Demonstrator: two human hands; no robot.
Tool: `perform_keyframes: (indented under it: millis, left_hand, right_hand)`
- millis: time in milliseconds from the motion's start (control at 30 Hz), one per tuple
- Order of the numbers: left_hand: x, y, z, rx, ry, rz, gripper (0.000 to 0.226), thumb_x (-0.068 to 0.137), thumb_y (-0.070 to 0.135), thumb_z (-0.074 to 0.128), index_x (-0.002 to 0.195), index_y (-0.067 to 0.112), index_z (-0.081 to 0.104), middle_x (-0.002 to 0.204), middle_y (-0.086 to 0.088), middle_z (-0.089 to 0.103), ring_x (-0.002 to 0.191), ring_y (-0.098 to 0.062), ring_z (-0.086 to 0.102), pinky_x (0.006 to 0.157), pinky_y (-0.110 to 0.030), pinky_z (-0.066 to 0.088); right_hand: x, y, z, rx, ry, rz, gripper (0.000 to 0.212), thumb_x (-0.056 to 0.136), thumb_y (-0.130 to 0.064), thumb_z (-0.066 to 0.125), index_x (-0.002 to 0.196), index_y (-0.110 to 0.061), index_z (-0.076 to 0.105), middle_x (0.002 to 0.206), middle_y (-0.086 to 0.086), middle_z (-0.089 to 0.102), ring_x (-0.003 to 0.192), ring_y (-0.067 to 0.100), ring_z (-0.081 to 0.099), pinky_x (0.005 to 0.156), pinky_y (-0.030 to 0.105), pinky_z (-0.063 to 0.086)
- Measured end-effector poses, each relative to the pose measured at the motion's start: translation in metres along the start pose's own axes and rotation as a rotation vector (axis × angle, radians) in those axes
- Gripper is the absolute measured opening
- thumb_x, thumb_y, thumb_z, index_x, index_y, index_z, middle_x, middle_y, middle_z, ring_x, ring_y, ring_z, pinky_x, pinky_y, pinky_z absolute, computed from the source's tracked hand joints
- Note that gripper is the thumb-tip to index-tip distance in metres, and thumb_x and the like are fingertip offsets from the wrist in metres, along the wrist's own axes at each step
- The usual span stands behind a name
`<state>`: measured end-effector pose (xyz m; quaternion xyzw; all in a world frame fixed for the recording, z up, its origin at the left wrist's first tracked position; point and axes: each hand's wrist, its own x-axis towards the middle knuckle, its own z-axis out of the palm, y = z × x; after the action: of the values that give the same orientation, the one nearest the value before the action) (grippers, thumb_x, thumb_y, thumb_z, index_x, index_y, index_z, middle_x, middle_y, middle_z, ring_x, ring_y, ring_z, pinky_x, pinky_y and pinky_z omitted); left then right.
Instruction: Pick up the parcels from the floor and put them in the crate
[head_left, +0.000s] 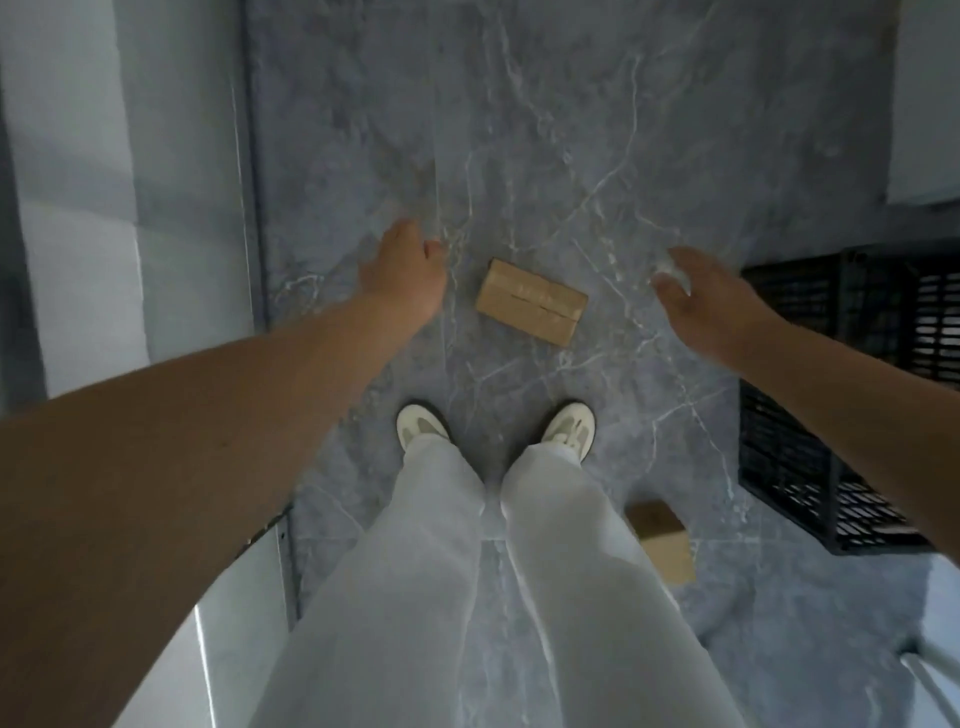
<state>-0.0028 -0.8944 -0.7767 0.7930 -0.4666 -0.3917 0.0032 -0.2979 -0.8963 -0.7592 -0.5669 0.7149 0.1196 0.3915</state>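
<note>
- Parcel no. 1 (531, 301): small brown card box with a taped top seam. It lay flat on the floor (571, 130), skewed to the stance, just ahead of the shoes (569, 428) and roughly midway btwn both hands. Nothing was touching it.
- Parcel no. 2 (667, 551): same brown card, on the floor beside the right leg, partly hidden behind the trousers (431, 545). Near the crate's front corner. Untouched.
- Crate (789, 467): black lattice type, on the floor to the person's right, well apart from parcel no. 1. The right forearm crossed it, so contents could not be determined.
- Left hand (405, 270): held above the floor, left of parcel no. 1 and apart from it. Empty, fingers extended fwd. Blur prevented any finer reading of the spread.
- Right hand (711, 306): right of parcel no. 1 and apart from it. Empty, fingers loosely spread, palm turned inward.
- Assessment: hands set either side of the box suggested a two-handed reach. Neither parcel was crated yet, and the crate's position at the right probably allowed a short carry.
- Surrounds: pale wall panel (78, 234) at left.
</note>
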Motion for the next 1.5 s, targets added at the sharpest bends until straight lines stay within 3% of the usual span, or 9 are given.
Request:
perform_keyframes:
  millis: [167, 333, 567, 733, 867, 967, 1167, 1333, 1500]
  left_hand:
    - [0.085, -0.045, 0.095, -0.034, -0.080, -0.094, 0.036, 0.104, 0.018, 0.034, 0.115, -0.007, 0.055, 0.119, -0.029, 0.058, 0.111, -0.037, 0.056, 0.081, -0.036, 0.039]
    - [0.136, -0.054, 0.169, -0.212, -0.156, -0.305, 0.056, 0.107, 0.040, 0.021, 0.145, 0.005, 0.044, 0.149, -0.016, 0.043, 0.135, -0.030, 0.043, 0.113, -0.034, 0.031]
    - [0.146, -0.066, 0.185, -0.448, -0.293, -0.392, 0.078, 0.096, 0.067, 0.019, 0.145, 0.013, 0.045, 0.142, -0.010, 0.052, 0.127, -0.026, 0.052, 0.111, -0.043, 0.039]
    - [0.099, -0.042, 0.088, -0.663, -0.304, -0.465, 0.051, 0.104, 0.050, 0.026, 0.117, 0.015, 0.060, 0.126, -0.004, 0.063, 0.112, -0.021, 0.060, 0.097, -0.037, 0.047]
    - [0.042, -0.008, -0.043, -0.773, -0.273, -0.443, 0.042, 0.106, 0.037, 0.027, 0.103, 0.012, 0.060, 0.122, -0.011, 0.063, 0.107, -0.026, 0.062, 0.101, -0.040, 0.046]
    - [-0.013, 0.038, -0.161, -0.732, -0.207, -0.347, 0.039, 0.105, 0.024, 0.032, 0.101, 0.003, 0.064, 0.106, -0.013, 0.067, 0.077, -0.018, 0.063, 0.077, -0.026, 0.049]
    - [-0.130, 0.113, -0.387, -0.776, -0.002, -0.103, 0.044, 0.104, 0.019, 0.037, 0.103, -0.012, 0.068, 0.081, -0.017, 0.074, 0.050, -0.010, 0.067, 0.059, -0.017, 0.050]
    - [-0.219, 0.126, -0.497, -0.983, 0.228, 0.055, 0.036, 0.102, 0.023, 0.045, 0.089, 0.002, 0.070, 0.085, -0.008, 0.074, 0.081, -0.023, 0.071, 0.087, -0.031, 0.052]
    - [-0.279, 0.137, -0.547, -1.119, 0.497, 0.157, 0.024, 0.098, 0.027, 0.059, 0.100, 0.005, 0.070, 0.098, -0.009, 0.074, 0.094, -0.025, 0.071, 0.093, -0.036, 0.054]
  right_hand:
    - [0.087, 0.021, 0.092, 0.176, -0.082, 0.182, 0.055, 0.106, -0.038, 0.027, 0.133, 0.005, 0.049, 0.130, 0.023, 0.053, 0.128, 0.037, 0.047, 0.096, 0.032, 0.035]
    - [0.150, 0.044, 0.174, 0.457, -0.218, 0.358, 0.081, 0.096, -0.067, 0.021, 0.140, -0.005, 0.045, 0.139, 0.018, 0.052, 0.126, 0.034, 0.051, 0.110, 0.048, 0.038]
    - [0.164, 0.015, 0.177, 0.715, -0.224, 0.494, 0.077, 0.097, -0.067, 0.017, 0.149, -0.013, 0.034, 0.139, 0.009, 0.051, 0.123, 0.027, 0.053, 0.106, 0.042, 0.044]
    - [0.115, -0.032, 0.102, 0.685, -0.222, 0.409, 0.075, 0.097, -0.065, 0.019, 0.144, -0.012, 0.043, 0.134, 0.010, 0.057, 0.105, 0.024, 0.059, 0.096, 0.038, 0.047]
    - [0.059, -0.103, 0.005, 0.643, -0.227, 0.305, 0.069, 0.099, -0.061, 0.023, 0.135, -0.009, 0.052, 0.121, 0.012, 0.064, 0.094, 0.025, 0.064, 0.078, 0.032, 0.049]
    - [0.002, -0.164, -0.086, 0.665, -0.122, 0.147, 0.059, 0.104, -0.047, 0.026, 0.130, -0.003, 0.055, 0.121, 0.017, 0.064, 0.093, 0.026, 0.062, 0.054, 0.022, 0.039]
    - [-0.138, -0.298, -0.271, 0.754, 0.021, -0.091, 0.049, 0.105, -0.046, 0.026, 0.104, -0.010, 0.058, 0.084, 0.013, 0.062, 0.077, 0.026, 0.059, 0.081, 0.037, 0.049]
    - [-0.195, -0.388, -0.348, 0.725, 0.135, -0.417, 0.048, 0.094, -0.058, 0.029, 0.106, -0.021, 0.056, 0.111, 0.012, 0.061, 0.113, 0.037, 0.059, 0.099, 0.053, 0.048]
    - [-0.264, -0.453, -0.423, 0.754, 0.048, -0.602, 0.045, 0.102, -0.045, 0.034, 0.082, -0.012, 0.057, 0.094, 0.016, 0.066, 0.092, 0.035, 0.066, 0.085, 0.049, 0.057]
